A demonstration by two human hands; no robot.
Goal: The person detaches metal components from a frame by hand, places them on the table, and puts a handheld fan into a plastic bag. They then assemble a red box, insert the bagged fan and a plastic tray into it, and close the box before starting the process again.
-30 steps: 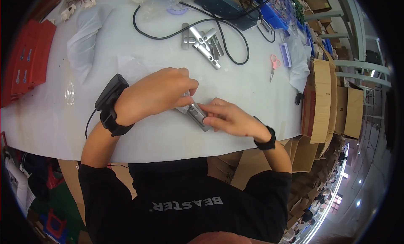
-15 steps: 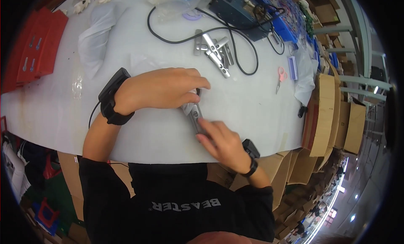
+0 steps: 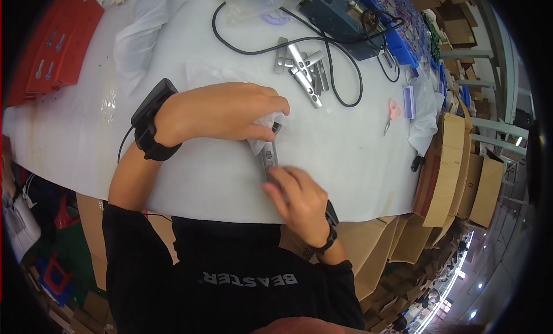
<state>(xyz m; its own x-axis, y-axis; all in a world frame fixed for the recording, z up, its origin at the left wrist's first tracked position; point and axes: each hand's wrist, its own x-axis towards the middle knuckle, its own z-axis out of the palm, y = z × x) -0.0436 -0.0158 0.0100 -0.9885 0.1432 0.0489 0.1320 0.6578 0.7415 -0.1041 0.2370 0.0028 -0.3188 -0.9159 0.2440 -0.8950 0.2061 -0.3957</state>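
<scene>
Metal bar [image 3: 268, 156] mid-frame: left hand [image 3: 222, 110] pinches its top with clear wrap, right hand [image 3: 298, 196] grips its lower end; the slick wrap could slip.

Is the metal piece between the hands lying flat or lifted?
Flat: the metal piece lies on the white table, left hand and right hand on its ends.

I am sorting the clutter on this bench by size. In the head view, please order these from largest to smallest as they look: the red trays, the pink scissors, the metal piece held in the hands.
1. red trays
2. metal piece, partly covered by both hands
3. pink scissors, farther from the camera, so ranks 2 and 3 are unsure
</scene>
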